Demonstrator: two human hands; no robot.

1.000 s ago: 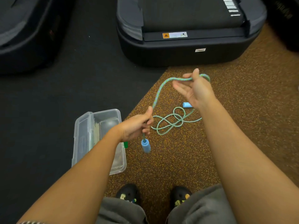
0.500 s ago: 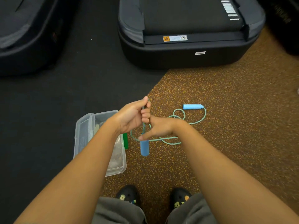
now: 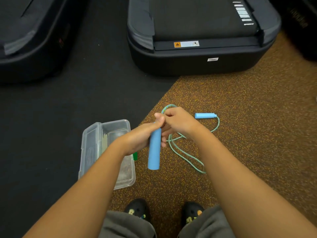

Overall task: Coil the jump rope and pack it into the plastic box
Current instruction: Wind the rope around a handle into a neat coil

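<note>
While my left hand (image 3: pixel 142 138) gripped one blue handle (image 3: pixel 154 150), my right hand (image 3: pixel 178 122) pinched the rope (image 3: pixel 185 153) above it.

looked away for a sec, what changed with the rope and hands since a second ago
The right hand, which had held a loop of the green braided rope stretched high, came back to meet the left hand. The held light blue cylindrical handle now hangs nearer the camera, with a small loop above the hands. The other blue handle lies further right. The clear plastic box stayed open in place.
</note>
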